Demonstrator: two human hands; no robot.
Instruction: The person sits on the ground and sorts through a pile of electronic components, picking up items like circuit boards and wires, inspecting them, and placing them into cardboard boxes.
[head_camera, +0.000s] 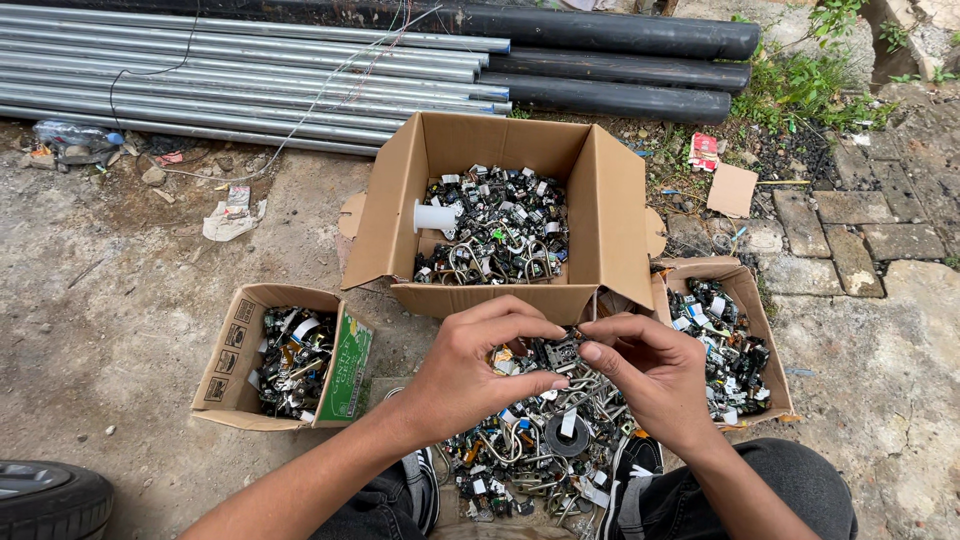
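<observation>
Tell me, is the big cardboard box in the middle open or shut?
Open: the big cardboard box has its flaps spread outward, showing small metal parts inside.

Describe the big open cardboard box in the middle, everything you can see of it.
The big cardboard box is plain brown, with all four flaps folded outward. It sits upright on the dirt ground, in front of the stacked pipes. Inside lies a layer of small black and metal scrap parts and a white plastic spool. No hand touches it.
</observation>
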